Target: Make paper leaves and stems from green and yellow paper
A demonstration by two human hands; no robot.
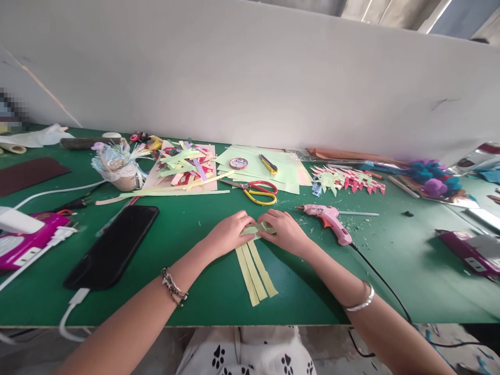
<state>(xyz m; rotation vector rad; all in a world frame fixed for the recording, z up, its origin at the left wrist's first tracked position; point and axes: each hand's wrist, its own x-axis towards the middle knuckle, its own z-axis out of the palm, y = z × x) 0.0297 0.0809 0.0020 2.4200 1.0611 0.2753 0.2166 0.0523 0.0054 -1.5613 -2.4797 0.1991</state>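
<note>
left grip [231, 233] + right grip [288, 234]: pinching paper strips [253, 271] | tape roll [238, 163]: print illegible

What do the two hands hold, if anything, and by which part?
Pale green paper strips, held at their far ends by the left hand and the right hand.

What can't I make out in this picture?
Strips, head view: upper parts largely covered by the left hand and right hand.
Tape, head view: print too small to read.
Left power strip, head view: cut off by the left edge.
Far-left patch, head view: blurred into blocks.
</note>
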